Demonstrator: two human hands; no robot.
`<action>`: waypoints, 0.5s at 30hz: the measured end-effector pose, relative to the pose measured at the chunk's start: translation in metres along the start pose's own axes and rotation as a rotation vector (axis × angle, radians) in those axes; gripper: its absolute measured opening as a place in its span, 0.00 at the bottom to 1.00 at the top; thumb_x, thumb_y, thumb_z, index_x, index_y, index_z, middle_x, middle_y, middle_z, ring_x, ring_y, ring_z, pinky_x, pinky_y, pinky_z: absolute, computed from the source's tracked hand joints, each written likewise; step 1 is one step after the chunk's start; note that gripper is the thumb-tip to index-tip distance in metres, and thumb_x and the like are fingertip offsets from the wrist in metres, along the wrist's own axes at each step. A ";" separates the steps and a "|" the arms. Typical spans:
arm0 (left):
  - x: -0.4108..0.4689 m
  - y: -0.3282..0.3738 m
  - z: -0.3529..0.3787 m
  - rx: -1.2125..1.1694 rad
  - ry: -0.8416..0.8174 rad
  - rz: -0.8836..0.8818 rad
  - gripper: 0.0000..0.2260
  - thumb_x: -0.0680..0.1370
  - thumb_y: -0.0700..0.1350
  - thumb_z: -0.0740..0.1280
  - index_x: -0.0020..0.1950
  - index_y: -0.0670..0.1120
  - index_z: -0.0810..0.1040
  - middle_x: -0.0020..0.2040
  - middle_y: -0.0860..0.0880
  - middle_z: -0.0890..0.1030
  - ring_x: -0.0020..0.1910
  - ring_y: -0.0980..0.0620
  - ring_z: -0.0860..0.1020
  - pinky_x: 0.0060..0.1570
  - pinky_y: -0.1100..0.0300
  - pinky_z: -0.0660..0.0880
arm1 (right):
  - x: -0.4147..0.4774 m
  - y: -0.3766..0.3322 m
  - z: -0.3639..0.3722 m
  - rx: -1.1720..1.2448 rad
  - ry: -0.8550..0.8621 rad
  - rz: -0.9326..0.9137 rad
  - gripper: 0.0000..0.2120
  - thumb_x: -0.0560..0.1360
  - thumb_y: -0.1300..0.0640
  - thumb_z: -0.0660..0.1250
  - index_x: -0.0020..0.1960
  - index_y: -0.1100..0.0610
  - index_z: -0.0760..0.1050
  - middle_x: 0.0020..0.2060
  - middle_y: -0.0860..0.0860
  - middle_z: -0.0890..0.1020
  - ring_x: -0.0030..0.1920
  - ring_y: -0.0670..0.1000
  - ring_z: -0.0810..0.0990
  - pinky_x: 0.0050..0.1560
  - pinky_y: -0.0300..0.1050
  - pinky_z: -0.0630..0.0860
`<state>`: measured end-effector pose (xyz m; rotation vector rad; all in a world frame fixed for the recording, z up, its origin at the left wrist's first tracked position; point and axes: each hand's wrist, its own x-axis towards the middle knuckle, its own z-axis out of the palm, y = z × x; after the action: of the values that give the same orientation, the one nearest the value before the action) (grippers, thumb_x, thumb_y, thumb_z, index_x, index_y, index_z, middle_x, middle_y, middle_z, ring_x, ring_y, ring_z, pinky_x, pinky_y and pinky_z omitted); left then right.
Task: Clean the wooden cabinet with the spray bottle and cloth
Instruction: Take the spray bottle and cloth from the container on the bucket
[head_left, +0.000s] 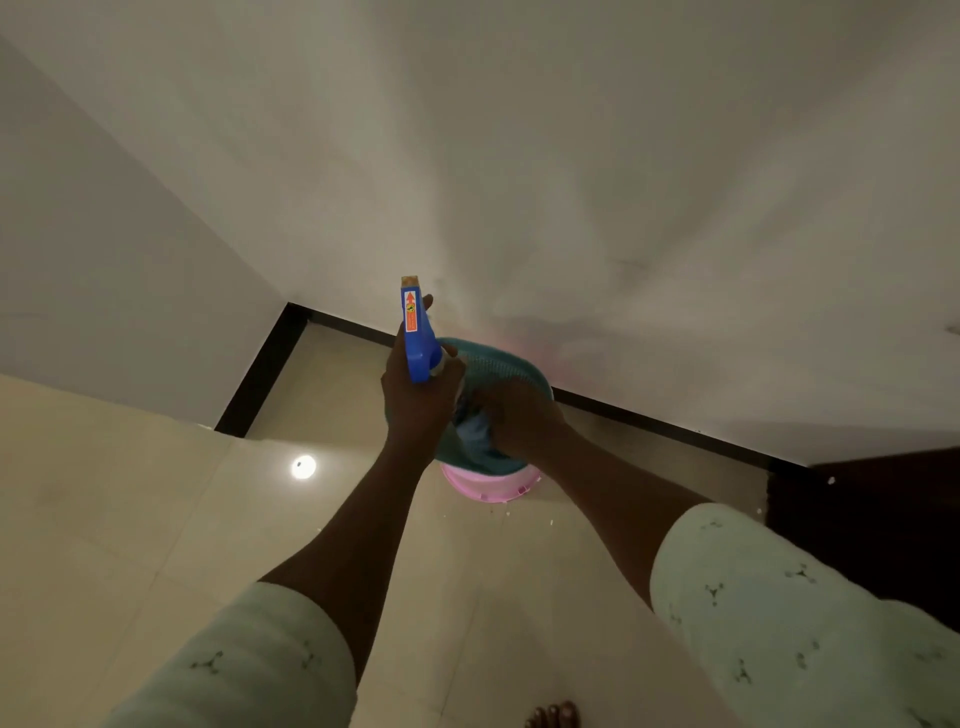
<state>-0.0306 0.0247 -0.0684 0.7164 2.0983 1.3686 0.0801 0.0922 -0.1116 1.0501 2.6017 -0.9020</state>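
My left hand (415, 400) grips a spray bottle with a blue trigger head (418, 338), nozzle pointing away toward the wall. Just right of it, my right hand (519, 421) reaches into a teal mesh basket (498, 364) and closes on a bluish cloth (475, 431) lying inside. The basket rests on a pink tub (483, 486) on the floor by the wall. A dark wooden cabinet (878, 525) shows at the right edge; only its corner is in view.
A white wall (571, 156) rises straight ahead, with a black skirting (665, 423) along its base. Beige glossy floor tiles (130, 519) reflect a ceiling lamp at the left. My bare toes (553, 714) show at the bottom.
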 end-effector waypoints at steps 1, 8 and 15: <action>-0.003 0.003 -0.001 -0.004 0.003 -0.005 0.21 0.69 0.43 0.69 0.60 0.40 0.72 0.41 0.46 0.79 0.42 0.45 0.80 0.47 0.48 0.80 | -0.007 -0.001 -0.010 0.022 0.080 -0.022 0.12 0.73 0.55 0.62 0.54 0.57 0.76 0.47 0.56 0.81 0.50 0.58 0.79 0.52 0.51 0.77; -0.024 0.067 0.001 0.009 0.038 0.080 0.21 0.71 0.37 0.69 0.62 0.48 0.70 0.37 0.52 0.75 0.37 0.52 0.75 0.44 0.56 0.77 | -0.053 0.018 -0.086 0.975 0.461 0.340 0.10 0.73 0.47 0.67 0.45 0.54 0.74 0.39 0.49 0.79 0.40 0.50 0.76 0.42 0.43 0.70; -0.062 0.148 0.030 0.053 -0.004 0.278 0.24 0.71 0.38 0.67 0.65 0.53 0.68 0.41 0.40 0.78 0.41 0.43 0.78 0.43 0.66 0.74 | -0.141 0.043 -0.152 2.018 0.247 0.092 0.05 0.77 0.58 0.63 0.47 0.61 0.72 0.44 0.55 0.73 0.45 0.52 0.77 0.54 0.38 0.70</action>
<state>0.0558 0.0534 0.0672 1.0649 2.0970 1.4560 0.2190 0.1285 0.0437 1.3442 0.8093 -3.4699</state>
